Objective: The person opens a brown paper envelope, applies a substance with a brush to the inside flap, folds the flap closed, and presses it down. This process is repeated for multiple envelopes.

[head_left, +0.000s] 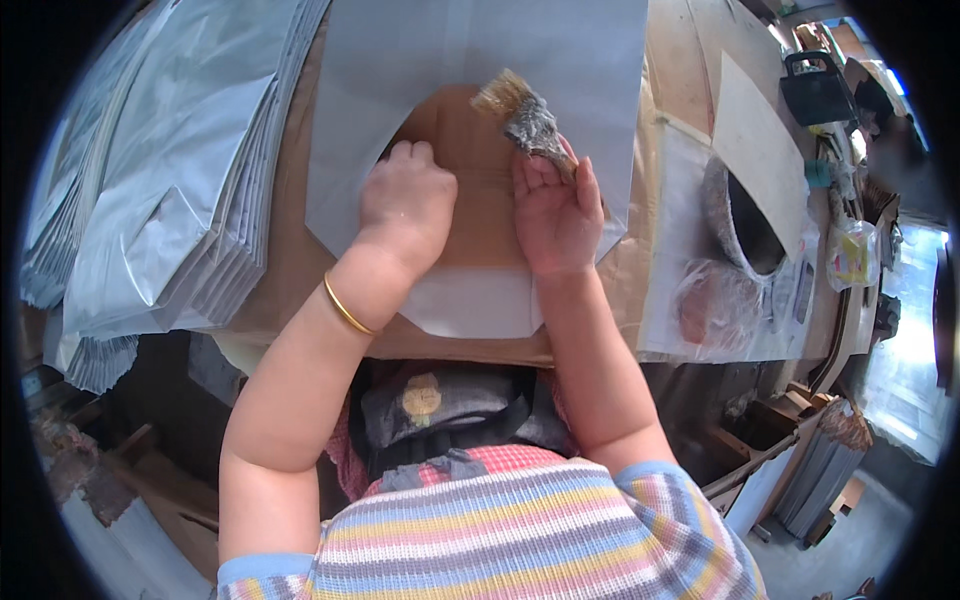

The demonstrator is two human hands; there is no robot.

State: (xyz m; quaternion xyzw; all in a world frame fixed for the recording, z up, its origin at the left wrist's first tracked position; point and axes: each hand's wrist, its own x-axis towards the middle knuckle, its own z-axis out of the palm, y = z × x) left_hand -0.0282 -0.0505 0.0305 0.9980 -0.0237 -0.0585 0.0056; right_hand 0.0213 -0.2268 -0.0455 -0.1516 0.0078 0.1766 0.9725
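From the left I see one stack of grey bags (170, 190) on the tabletop (290, 270). My left hand (405, 205), curled closed and holding nothing, presses one flat grey sheet (480, 50). My right hand (555, 215) grips one brush (525, 115), its long axis running up-left, bristles resting over brown card (470, 150) just beyond both hands.

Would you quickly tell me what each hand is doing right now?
Left hand: closed, pressing on the grey paper sheet.
Right hand: closed around a glue-caked brush.
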